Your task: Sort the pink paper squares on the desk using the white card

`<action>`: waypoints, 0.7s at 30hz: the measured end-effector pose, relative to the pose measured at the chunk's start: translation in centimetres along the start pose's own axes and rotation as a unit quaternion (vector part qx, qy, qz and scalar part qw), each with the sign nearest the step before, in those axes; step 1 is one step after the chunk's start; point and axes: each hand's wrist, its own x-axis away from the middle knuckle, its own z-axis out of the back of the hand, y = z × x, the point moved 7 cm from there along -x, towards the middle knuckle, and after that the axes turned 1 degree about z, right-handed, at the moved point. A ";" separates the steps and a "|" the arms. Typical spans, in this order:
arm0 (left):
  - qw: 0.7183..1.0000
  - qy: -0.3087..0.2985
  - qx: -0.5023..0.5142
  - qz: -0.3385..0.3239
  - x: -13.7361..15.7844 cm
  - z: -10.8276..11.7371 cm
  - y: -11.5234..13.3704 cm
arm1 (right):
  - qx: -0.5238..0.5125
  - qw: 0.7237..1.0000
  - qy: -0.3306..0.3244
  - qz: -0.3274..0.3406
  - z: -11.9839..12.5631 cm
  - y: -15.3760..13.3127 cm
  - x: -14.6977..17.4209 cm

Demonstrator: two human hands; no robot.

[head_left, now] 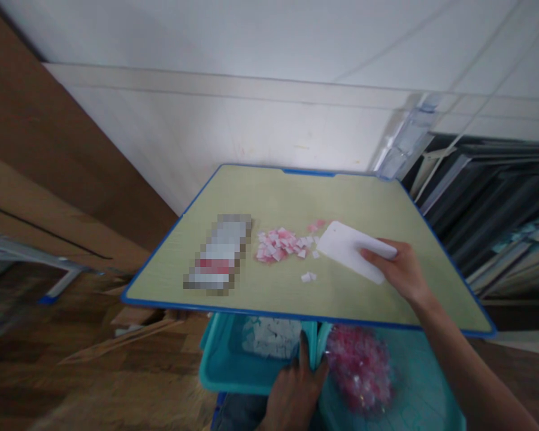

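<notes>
My right hand (402,269) holds a white plastic scraper (348,248), a flat sheet with rounded corners, tilted over the right half of the table. Left of its edge lies a pile of small pink and white pieces (278,244), with a few stray ones around it. Below the table's front edge, my left hand (294,389) grips the right rim of a teal basin (233,380), one finger inside and another outside the wall. White pieces (273,336) cover part of that basin's bottom.
The yellow-green table (269,188) has a blue edge and stands by a white wall. A pixelated phone-shaped object (220,251) lies on its left. A second teal basin (422,383) holds a clear bag of pink pieces (362,368). Dark panels (507,179) lean at right.
</notes>
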 end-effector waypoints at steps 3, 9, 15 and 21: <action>1.000 0.001 0.000 -0.001 0.0 -0.2 0.0 | 0.002 0.999 -0.048 0.000 -1.3 -0.4 0.2; 1.000 0.020 -0.003 -0.002 0.1 -0.2 0.1 | -0.023 0.992 -0.122 -0.003 -2.9 -1.7 1.6; 0.999 0.033 -0.009 -0.006 0.1 -0.2 0.1 | -0.012 0.999 -0.047 -0.020 -1.3 0.0 1.5; 0.999 0.049 -0.015 -0.006 0.1 0.2 0.1 | -0.051 0.996 -0.074 -0.030 -3.7 -0.4 2.1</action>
